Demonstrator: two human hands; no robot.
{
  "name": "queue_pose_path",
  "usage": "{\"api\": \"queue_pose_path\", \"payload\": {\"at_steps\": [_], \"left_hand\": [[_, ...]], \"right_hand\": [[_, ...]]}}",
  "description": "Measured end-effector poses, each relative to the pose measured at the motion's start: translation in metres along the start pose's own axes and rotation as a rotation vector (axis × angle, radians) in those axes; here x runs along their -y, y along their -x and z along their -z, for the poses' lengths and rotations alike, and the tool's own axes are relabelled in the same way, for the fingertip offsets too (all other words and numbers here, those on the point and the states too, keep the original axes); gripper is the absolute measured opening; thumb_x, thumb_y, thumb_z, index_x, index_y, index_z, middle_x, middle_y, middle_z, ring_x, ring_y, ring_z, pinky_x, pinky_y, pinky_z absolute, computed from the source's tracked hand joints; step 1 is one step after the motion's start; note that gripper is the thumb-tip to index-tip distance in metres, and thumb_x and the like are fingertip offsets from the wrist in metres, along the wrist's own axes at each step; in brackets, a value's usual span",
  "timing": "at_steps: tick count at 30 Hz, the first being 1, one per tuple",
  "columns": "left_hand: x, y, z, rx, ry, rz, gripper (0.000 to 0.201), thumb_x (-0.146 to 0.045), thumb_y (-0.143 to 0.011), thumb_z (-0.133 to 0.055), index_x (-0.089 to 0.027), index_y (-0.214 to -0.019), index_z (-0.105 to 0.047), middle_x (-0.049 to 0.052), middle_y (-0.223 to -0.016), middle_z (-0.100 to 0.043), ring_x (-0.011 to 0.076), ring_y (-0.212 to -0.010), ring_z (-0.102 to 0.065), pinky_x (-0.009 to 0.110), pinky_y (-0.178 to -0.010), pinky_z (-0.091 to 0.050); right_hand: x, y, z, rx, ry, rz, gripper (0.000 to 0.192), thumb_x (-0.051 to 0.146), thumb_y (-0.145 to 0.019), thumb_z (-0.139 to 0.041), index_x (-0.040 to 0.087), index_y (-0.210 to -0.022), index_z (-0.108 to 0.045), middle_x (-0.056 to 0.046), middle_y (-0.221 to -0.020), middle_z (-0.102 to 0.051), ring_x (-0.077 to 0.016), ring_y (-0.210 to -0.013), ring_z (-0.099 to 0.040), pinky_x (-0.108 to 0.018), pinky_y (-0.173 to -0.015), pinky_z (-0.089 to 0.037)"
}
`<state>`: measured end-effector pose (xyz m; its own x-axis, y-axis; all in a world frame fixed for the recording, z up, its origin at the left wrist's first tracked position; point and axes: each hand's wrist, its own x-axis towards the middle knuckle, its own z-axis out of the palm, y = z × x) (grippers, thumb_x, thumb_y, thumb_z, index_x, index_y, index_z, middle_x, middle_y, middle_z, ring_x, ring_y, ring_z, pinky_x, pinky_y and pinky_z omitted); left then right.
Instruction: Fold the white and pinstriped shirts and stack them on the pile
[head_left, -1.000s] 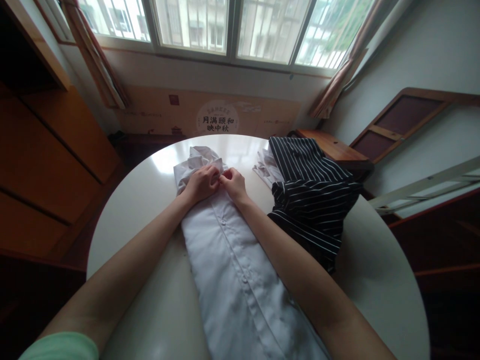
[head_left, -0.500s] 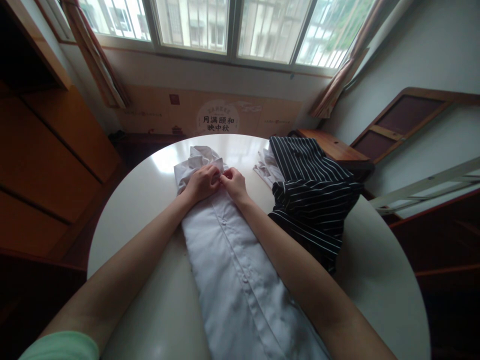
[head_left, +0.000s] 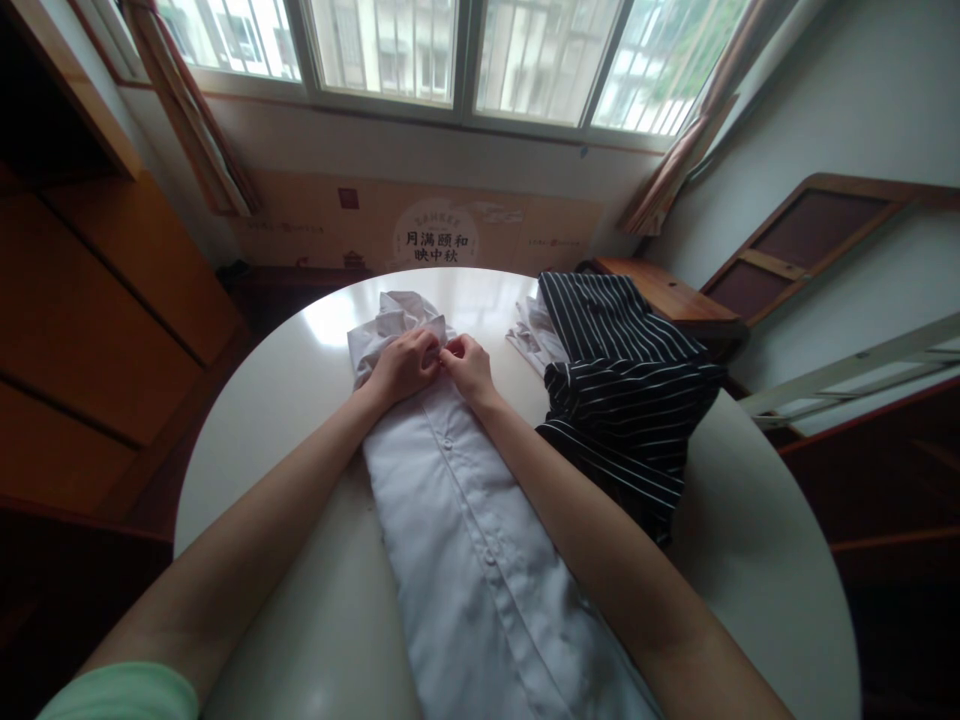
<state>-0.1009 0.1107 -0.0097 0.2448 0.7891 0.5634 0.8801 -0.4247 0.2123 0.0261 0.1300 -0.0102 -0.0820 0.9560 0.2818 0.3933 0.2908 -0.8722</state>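
Note:
A white button-up shirt [head_left: 442, 530] lies lengthwise on the round white table [head_left: 255, 440], its button placket facing up and its far end bunched. At that far end, near the collar, my left hand [head_left: 409, 365] pinches the cloth with curled fingers. Close against it, my right hand [head_left: 469, 368] has thumb and fingertips pressed together on the shirt's front edge. The small spot between the fingertips is too hidden to make out. Two buttons show on the placket nearer to me.
Black clothing with white stripes [head_left: 626, 390] lies heaped on the table's right side, beside a folded pale garment [head_left: 538, 332]. A wooden desk [head_left: 664, 290] stands behind it at the right. Wooden cabinets [head_left: 90, 350] are at the left, and windows [head_left: 465, 60] line the far wall.

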Motion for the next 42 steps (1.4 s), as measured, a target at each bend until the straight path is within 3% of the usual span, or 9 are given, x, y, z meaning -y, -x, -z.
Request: {"api": "queue_pose_path", "payload": {"at_steps": [42], "left_hand": [[-0.0026,-0.0013,0.0033,0.021,0.011,0.027,0.01,-0.022,-0.07,-0.049,-0.017,-0.078,-0.052,0.006,-0.08,-0.058,0.0178,-0.073,-0.053,0.028,-0.064,-0.04]], "right_hand": [[-0.0044,-0.0037,-0.0019,0.005,0.002,0.02,0.008,0.022,-0.063,-0.054,0.019,-0.063,-0.047,0.003,-0.062,-0.052,-0.0121,-0.061,-0.051,-0.026,-0.063,-0.042]]}}
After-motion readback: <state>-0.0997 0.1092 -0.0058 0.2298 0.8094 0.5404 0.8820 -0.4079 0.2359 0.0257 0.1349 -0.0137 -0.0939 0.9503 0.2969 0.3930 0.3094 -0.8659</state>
